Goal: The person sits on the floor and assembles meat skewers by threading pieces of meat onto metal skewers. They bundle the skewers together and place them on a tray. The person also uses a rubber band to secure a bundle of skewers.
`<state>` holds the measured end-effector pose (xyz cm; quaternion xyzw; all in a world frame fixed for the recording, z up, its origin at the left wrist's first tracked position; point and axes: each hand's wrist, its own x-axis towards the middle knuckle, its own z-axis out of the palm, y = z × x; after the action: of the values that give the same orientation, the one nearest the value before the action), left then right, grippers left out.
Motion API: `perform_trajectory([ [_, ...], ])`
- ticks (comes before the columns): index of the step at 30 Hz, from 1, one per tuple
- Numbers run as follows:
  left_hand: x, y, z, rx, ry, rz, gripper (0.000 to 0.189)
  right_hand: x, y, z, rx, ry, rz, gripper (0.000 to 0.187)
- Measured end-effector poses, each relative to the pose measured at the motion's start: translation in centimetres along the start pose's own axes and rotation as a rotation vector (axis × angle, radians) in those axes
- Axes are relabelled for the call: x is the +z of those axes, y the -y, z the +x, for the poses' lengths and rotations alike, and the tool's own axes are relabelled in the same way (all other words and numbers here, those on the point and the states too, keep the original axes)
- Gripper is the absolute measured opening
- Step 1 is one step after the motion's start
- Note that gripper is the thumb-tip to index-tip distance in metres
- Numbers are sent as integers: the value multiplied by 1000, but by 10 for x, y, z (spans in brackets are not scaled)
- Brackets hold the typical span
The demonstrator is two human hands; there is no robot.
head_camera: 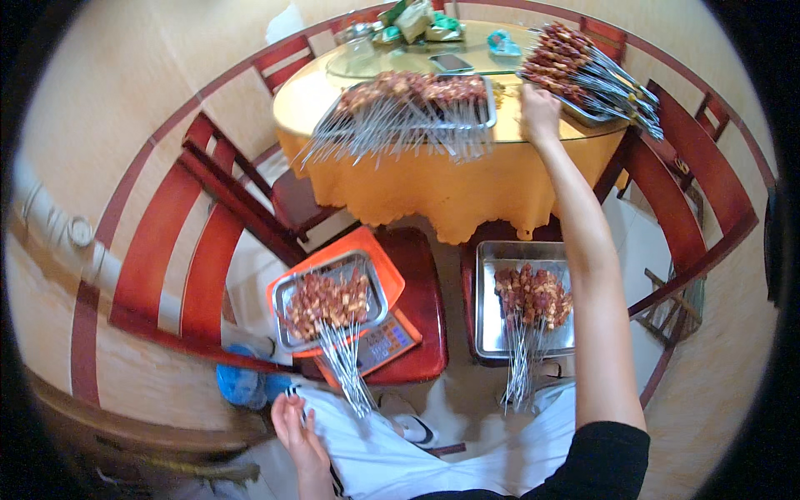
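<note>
My right hand (540, 114) reaches out to the table, fingers curled, at the left edge of a metal tray (578, 111) piled with meat skewers (565, 65). Whether it grips the tray or a skewer is hidden. My left hand (299, 431) is empty beside my left thigh, fingers apart and slightly bent. Close to it, a small metal tray (282, 334) of meat skewers (328, 300) rests on an orange digital scale (390, 340). Under my right forearm, a deeper metal tray (490, 337) holds another bunch of skewers (531, 297), their metal sticks pointing towards me.
The round table (294, 115) has an orange cloth (437, 187) and a glass turntable (400, 59). Another tray of skewers (409, 94), a phone (451, 62) and several bags (415, 22) are on it. Red wooden chairs (425, 300) stand close around; a blue bag (240, 381) is low at left.
</note>
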<state>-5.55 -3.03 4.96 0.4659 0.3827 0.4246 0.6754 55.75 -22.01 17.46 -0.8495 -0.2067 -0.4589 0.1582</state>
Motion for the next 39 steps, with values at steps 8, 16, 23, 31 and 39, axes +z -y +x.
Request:
perform_trajectory([
  [8,22,-17,-44,667,410,426,30,-206,147,-193,-112,365,956,6],
  [16,23,42,-86,-592,802,-252,30,-324,202,-339,1038,1201,1696,21],
  [23,-15,43,-115,-30,1226,298,16,-325,236,-417,1196,666,1763,38],
  [31,-48,41,-74,-541,1042,15,29,-336,220,-449,1292,1573,2258,34],
  [39,-59,60,-68,163,681,259,15,-341,236,-413,1190,1574,2345,47],
])
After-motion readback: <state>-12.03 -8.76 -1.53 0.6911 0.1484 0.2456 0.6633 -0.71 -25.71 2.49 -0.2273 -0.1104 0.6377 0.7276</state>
